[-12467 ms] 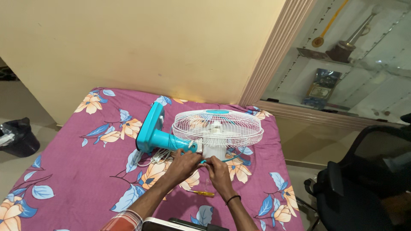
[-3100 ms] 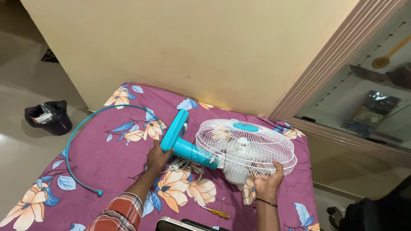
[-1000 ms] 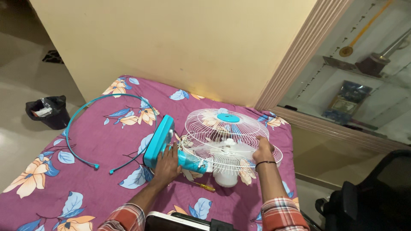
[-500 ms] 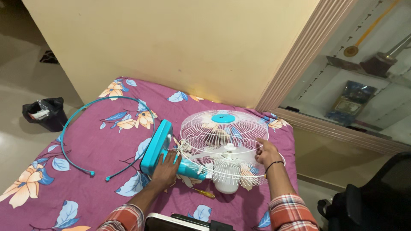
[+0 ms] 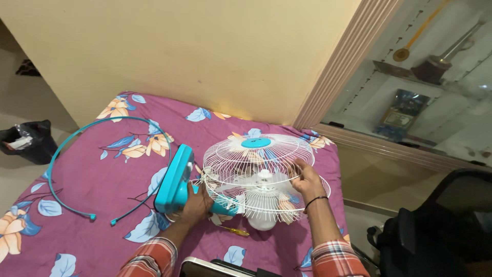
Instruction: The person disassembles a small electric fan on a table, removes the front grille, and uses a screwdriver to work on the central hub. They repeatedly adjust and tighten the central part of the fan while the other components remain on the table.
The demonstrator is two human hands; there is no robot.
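Observation:
A table fan lies on its back on a purple flowered bedspread (image 5: 97,179). Its teal base (image 5: 173,180) stands on edge at the left. My left hand (image 5: 196,205) grips the teal neck just right of the base. The white wire front guard (image 5: 256,154), with a teal centre cap, sits raised above the rear guard and the white blades. My right hand (image 5: 303,179) holds the guard's right rim, fingers hooked through the wires. A yellow-handled screwdriver (image 5: 234,231) lies on the spread under the fan, between my forearms.
A thin teal ring (image 5: 61,154), open at its lower end, lies on the spread at the left. A black bin (image 5: 26,146) stands on the floor beyond the bed's left edge. A glass cabinet (image 5: 425,92) is at the right, a dark chair (image 5: 441,231) below it.
The front guard has come up off the rear guard and tilted. My right hand moved up onto its right rim. The left hand stayed on the fan's neck.

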